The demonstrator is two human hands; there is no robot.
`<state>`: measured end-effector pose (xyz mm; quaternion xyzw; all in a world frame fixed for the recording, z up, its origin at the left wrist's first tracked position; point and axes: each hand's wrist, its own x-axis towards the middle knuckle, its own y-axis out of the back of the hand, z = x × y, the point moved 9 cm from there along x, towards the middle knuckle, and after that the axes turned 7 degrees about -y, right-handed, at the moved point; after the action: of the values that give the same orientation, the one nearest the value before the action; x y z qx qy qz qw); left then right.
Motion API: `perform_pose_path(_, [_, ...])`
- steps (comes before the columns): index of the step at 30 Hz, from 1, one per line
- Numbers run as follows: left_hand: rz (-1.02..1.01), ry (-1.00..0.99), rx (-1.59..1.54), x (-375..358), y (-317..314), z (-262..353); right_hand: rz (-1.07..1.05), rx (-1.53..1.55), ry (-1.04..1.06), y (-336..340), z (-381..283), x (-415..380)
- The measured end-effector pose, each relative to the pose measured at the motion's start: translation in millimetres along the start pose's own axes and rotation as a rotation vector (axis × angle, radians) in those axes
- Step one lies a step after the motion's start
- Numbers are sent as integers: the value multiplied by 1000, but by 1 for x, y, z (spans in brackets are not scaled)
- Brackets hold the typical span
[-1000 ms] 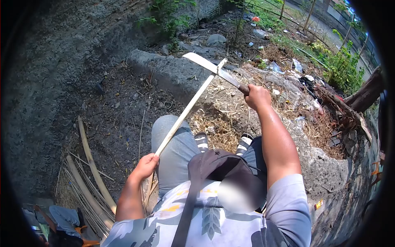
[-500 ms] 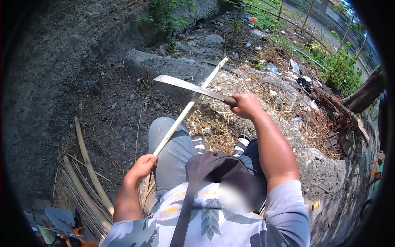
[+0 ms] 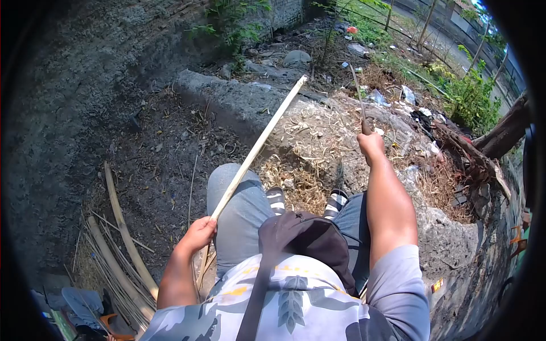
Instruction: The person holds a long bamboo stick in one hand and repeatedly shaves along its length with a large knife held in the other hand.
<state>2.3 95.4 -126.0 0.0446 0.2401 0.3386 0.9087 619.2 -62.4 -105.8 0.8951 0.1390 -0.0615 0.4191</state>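
Observation:
A long pale wooden strip (image 3: 259, 146) slants up and to the right across the knee on the left. My left hand (image 3: 201, 233) is closed round its lower end, and its far end is over the stone ledge. My right hand (image 3: 371, 145) grips the dark handle of a machete (image 3: 358, 90), whose blade points up and away, seen nearly edge-on. The blade is to the right of the strip, apart from it.
Long bamboo pieces (image 3: 122, 227) and thin sticks lie at the lower left. Wood shavings (image 3: 307, 170) cover the ground by the sandals. A rough wall (image 3: 57, 113) rises at left, a tree trunk (image 3: 503, 133) at right. Part of another person (image 3: 82, 301) shows at lower left.
My right hand has moved right, and the machete has swung from lying across the strip to pointing away from it. The strip's far end has shifted slightly left.

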Motion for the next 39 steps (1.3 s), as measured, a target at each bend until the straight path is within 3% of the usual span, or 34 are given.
perform_pose_path(2, [-29, 49, -32, 4, -5, -5, -45, 255, -38, -8, 22, 23])
perform_pose_path(6, [-34, 62, -44, 6, -3, -11, 74, 136, 269, 4, -23, 5])
perform_pose_path(9, [-32, 64, -39, 4, -1, -10, 0, 73, 459, 15, -71, -55])
perform_pose_path(13, [-17, 90, -23, 1, 0, -10, -130, -187, 730, -9, -111, -120])
perform_pose_path(16, [36, 28, 45, 4, 4, -10, -216, -398, 1066, -42, -123, -174])
perform_pose_path(17, [118, -66, 201, 2, 9, 0, -256, -461, 1174, -52, -123, -189])
perform_pose_path(19, [279, -248, 510, -14, 2, 37, -280, -521, 1216, -59, -122, -194])
perform_pose_path(20, [318, -209, 623, -20, 0, 49, -297, -555, 1238, -63, -119, -197])
perform_pose_path(25, [364, -251, 693, -20, -2, 56, -228, -417, 650, -45, -89, -105])
perform_pose_path(29, [271, -163, 632, -13, 1, 50, -222, -500, 655, -43, -91, -117])
perform_pose_path(33, [263, -186, 580, -14, -1, 43, -237, -474, 927, -55, -109, -155])
perform_pose_path(35, [269, -219, 519, -11, 0, 38, -180, -508, 1179, -63, -115, -179])
perform_pose_path(37, [242, -226, 466, -8, 2, 32, -167, -520, 1257, -60, -122, -194])
perform_pose_path(39, [230, -223, 454, -11, 3, 24, -85, -553, 1189, -50, -122, -174])
